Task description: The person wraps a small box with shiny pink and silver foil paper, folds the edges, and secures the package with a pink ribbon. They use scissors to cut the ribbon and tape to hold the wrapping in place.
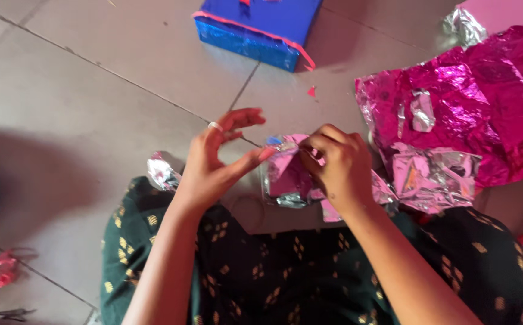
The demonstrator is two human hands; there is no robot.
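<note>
Mid-fold: your right hand (pixel 336 165) pinches the pink foil piece (pixel 288 174), left hand (pixel 216 159) half-open steadying its edge; next, press the crease.

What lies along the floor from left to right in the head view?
Red scrap → left hand → pink foil piece → right hand → large pink foil sheet.

We see our right hand (pixel 333 165) pinching a crumpled pink foil piece (pixel 288 177), our left hand (pixel 216 162) touching its edge with the thumb. A large pink foil sheet (pixel 490 90) lies right, a blue box (pixel 258 24) above.
</note>
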